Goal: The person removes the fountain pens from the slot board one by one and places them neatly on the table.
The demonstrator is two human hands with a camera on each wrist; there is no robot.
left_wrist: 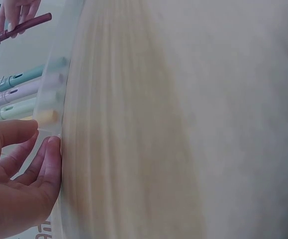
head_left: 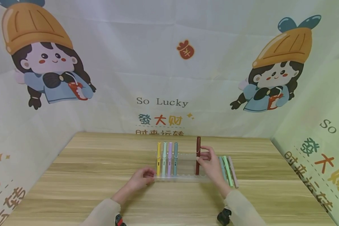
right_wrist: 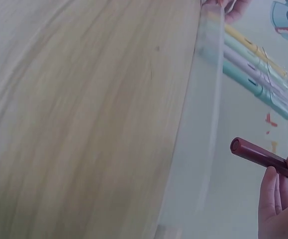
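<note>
A clear plastic pen rack (head_left: 183, 179) stands on the table, holding a yellow pen (head_left: 158, 158), a pale mint pen (head_left: 164, 158), a lilac pen (head_left: 169, 158) and a teal pen (head_left: 175, 158) upright at its left side. My left hand (head_left: 142, 178) grips the rack's left end between thumb and fingers, close to the yellow pen. Between thumb and fingertips, my right hand (head_left: 212, 163) pinches a dark red pen (head_left: 198, 147), upright over the rack's right part. In the right wrist view the dark red pen's lower end (right_wrist: 248, 151) is apart from the rack's front ledge.
Right of the rack, behind my right hand, lie a blue-grey pen (head_left: 222, 166), a light green pen (head_left: 227, 171) and a pinkish-grey pen (head_left: 233, 172) on the wooden table (head_left: 101, 157). A printed cloth (head_left: 169, 78) hangs behind and at both sides.
</note>
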